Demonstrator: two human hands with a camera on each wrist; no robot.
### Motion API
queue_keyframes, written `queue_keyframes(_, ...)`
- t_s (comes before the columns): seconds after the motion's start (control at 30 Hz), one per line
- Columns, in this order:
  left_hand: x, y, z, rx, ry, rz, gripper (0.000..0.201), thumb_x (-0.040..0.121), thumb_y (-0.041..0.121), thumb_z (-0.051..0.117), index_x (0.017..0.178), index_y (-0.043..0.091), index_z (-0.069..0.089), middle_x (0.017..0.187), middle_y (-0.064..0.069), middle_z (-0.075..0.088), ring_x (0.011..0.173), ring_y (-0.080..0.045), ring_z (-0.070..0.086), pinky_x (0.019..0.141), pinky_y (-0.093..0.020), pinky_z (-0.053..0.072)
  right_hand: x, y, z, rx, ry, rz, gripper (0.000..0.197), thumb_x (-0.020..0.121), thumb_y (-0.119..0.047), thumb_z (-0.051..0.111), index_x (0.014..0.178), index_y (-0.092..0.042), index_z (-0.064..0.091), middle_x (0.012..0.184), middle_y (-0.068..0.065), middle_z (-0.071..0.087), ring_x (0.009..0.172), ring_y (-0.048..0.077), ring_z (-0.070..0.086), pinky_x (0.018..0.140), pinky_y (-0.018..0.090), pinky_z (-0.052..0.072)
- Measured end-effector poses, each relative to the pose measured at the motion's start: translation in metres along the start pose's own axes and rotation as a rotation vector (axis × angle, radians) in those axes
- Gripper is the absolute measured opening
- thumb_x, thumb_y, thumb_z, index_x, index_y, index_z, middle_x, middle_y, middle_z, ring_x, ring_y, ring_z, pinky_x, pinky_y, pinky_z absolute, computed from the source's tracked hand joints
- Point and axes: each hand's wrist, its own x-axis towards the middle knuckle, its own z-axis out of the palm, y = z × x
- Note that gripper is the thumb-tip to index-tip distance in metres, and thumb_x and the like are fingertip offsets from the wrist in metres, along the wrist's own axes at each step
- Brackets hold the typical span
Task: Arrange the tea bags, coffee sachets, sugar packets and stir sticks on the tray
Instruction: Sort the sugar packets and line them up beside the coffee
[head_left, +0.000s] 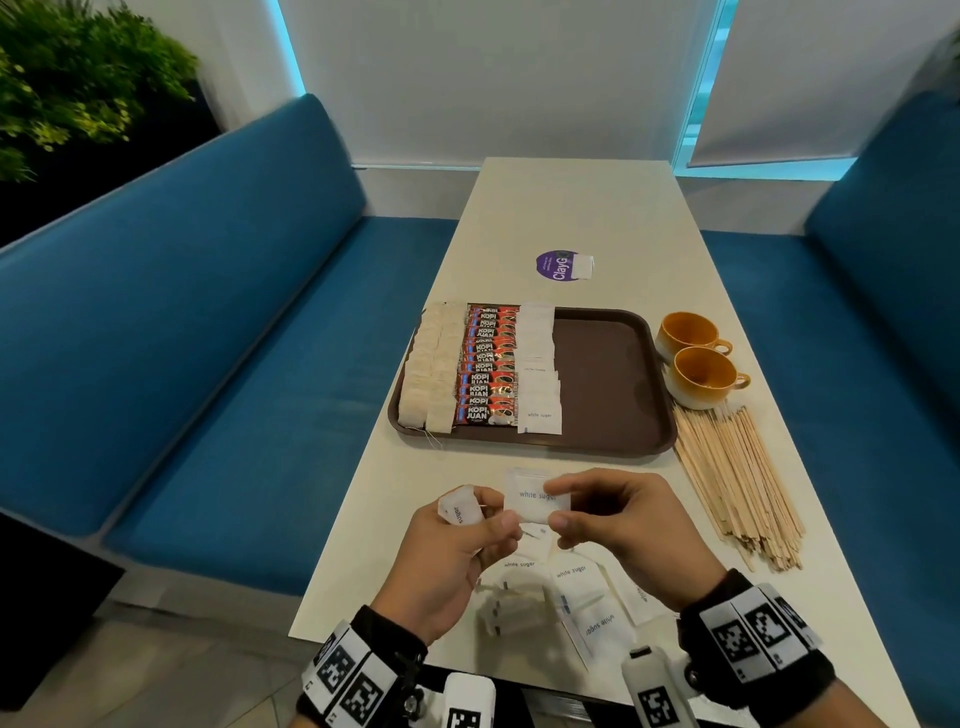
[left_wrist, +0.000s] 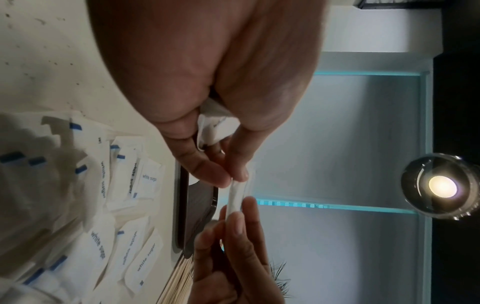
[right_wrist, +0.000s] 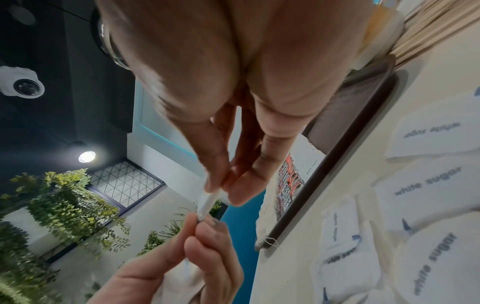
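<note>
**Sugar packet pinched between both hands above the loose pile**

Nearest the camera, loose sugar packets (head_left: 576, 587) lie scattered on the near end of the table (head_left: 597, 218), white squares printed "white sugar" in blue, facing various ways. Just above them, the left hand (head_left: 441, 561) and right hand (head_left: 623, 530) pinch one held sugar packet (head_left: 535, 501) by opposite edges, its printed face up and its long axis running left to right. The left hand also grips a second packet (head_left: 460, 512) against its fingers. Beyond sits the brown tray (head_left: 608, 374), holding three columns running away from the camera: tea bags (head_left: 431, 374), red coffee sachets (head_left: 488, 369) and a sugar row (head_left: 537, 369). Right of the tray, stir sticks (head_left: 737, 478) lie bundled lengthwise, with two orange cups (head_left: 696, 358) behind them.
</note>
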Motion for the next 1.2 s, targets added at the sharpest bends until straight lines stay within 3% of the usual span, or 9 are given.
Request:
queue_keyframes(0.17,0.011,-0.001,-0.005,-0.112,0.064,-0.05,0.016,0.087,-0.009,0.067,0.102,-0.002,0.063,0.083,-0.018,0.062,0.075,-0.029,0.066,0.07,-0.032,0.06,0.018,-0.002,-0.001,-0.114,0.012,0.001,0.024,0.076,0.006,0.082,0.098,-0.004,0.08,0.072,0.012,0.069,0.065,0.023,0.067,0.067,0.025,0.059)
queue_keyframes(0.3,0.02,-0.005,-0.01,-0.194,0.089,-0.127,0.029,0.091,-0.012,0.054,0.119,-0.006,0.061,0.098,-0.024,0.067,0.089,-0.041,0.072,0.083,-0.045,0.06,0.057,0.005,-0.018,-0.224,0.115,0.027,0.019,0.081,0.003,0.081,0.096,-0.007,0.079,0.079,0.016,0.068,0.071,0.022,0.066,0.07,0.028,0.062)
queue_keyframes(0.37,0.021,-0.005,-0.012,-0.231,0.067,-0.171,0.037,0.092,-0.012,0.041,0.121,-0.007,0.062,0.113,-0.03,0.069,0.098,-0.048,0.071,0.091,-0.052,0.057,0.082,0.013,-0.027,-0.279,0.178,0.069,0.016,0.084,0.001,0.079,0.096,-0.009,0.078,0.086,0.015,0.071,0.076,0.023,0.068,0.073,0.031,0.063)
queue_keyframes(0.47,0.021,-0.004,-0.014,-0.266,0.024,-0.213,0.045,0.09,-0.011,0.031,0.122,-0.009,0.063,0.117,-0.032,0.068,0.102,-0.053,0.069,0.094,-0.055,0.053,0.115,0.022,-0.035,-0.366,0.23,0.085,0.014,0.087,-0.002,0.078,0.094,-0.014,0.078,0.093,0.015,0.075,0.079,0.021,0.07,0.078,0.033,0.063)
queue_keyframes(0.53,0.021,-0.004,-0.016,-0.269,0.0,-0.223,0.048,0.088,-0.012,0.029,0.12,-0.011,0.065,0.11,-0.027,0.064,0.101,-0.056,0.067,0.091,-0.055,0.055,0.132,0.027,-0.035,-0.464,0.248,0.09,0.012,0.088,-0.007,0.077,0.092,-0.019,0.078,0.09,0.007,0.075,0.08,0.017,0.07,0.076,0.027,0.06)
queue_keyframes(0.63,0.021,-0.003,-0.018,-0.247,-0.013,-0.224,0.051,0.086,-0.012,0.027,0.119,-0.012,0.066,0.093,-0.018,0.055,0.1,-0.06,0.065,0.087,-0.054,0.057,0.152,0.035,-0.032,-0.584,0.244,0.112,0.013,0.088,-0.013,0.079,0.087,-0.026,0.078,0.086,0.001,0.074,0.082,0.017,0.07,0.077,0.026,0.057)
queue_keyframes(0.8,0.022,-0.002,-0.022,-0.212,-0.013,-0.237,0.051,0.086,-0.011,0.027,0.116,-0.011,0.068,0.086,-0.018,0.058,0.099,-0.061,0.065,0.088,-0.054,0.054,0.163,0.035,-0.028,-0.761,0.194,0.162,0.009,0.091,-0.018,0.077,0.09,-0.027,0.08,0.086,-0.005,0.067,0.077,0.006,0.061,0.061,0.012,0.041)
queue_keyframes(0.97,0.023,-0.002,-0.022,-0.22,-0.004,-0.235,0.05,0.087,-0.012,0.028,0.116,-0.01,0.068,0.077,-0.021,0.068,0.099,-0.061,0.065,0.089,-0.055,0.053,0.168,0.036,-0.024,-0.834,0.152,0.193,0.004,0.087,-0.021,0.081,0.089,-0.024,0.082,0.083,-0.002,0.067,0.078,0.009,0.061,0.062,0.016,0.045)
queue_keyframes(1.2,0.025,-0.003,-0.025,-0.218,0.056,-0.258,0.049,0.086,-0.012,0.028,0.12,-0.008,0.063,0.111,-0.047,0.062,0.097,-0.057,0.068,0.087,-0.053,0.057,0.173,0.037,-0.022,-0.849,0.165,0.19,0.004,0.083,-0.022,0.084,0.086,-0.025,0.083,0.078,-0.005,0.066,0.073,0.007,0.058,0.061,0.015,0.043)
